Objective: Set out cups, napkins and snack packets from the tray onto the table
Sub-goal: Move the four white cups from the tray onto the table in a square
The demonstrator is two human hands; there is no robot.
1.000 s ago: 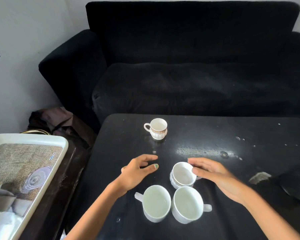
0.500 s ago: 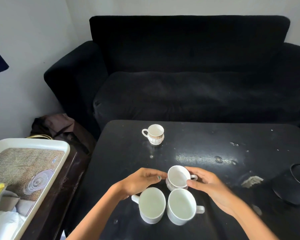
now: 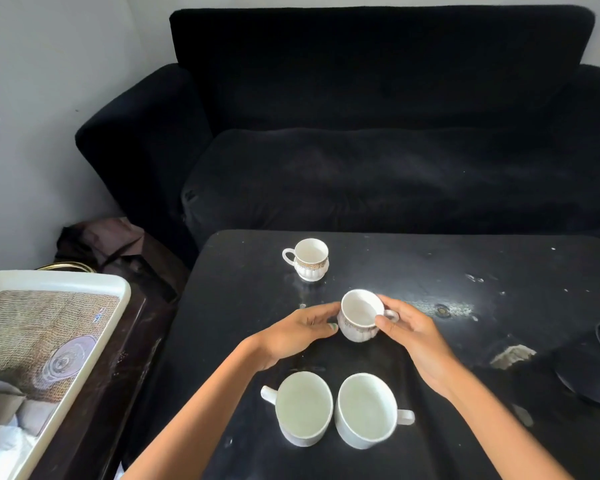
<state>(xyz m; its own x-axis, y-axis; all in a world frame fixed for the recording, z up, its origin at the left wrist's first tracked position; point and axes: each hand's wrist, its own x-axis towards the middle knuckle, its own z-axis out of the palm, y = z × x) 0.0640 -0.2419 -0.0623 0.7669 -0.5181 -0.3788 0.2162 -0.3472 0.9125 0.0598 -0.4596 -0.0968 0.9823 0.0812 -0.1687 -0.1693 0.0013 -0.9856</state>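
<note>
Both hands (image 3: 354, 332) hold tilted cup (image 3: 359, 315) above table (image 3: 465, 341).

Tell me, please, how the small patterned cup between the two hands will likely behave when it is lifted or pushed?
The small patterned cup looks like glazed ceramic, so probably stiff, smooth and breakable if dropped. It appears tilted between the left hand and right hand, and its narrow base suggests it could tip when pushed.
</note>
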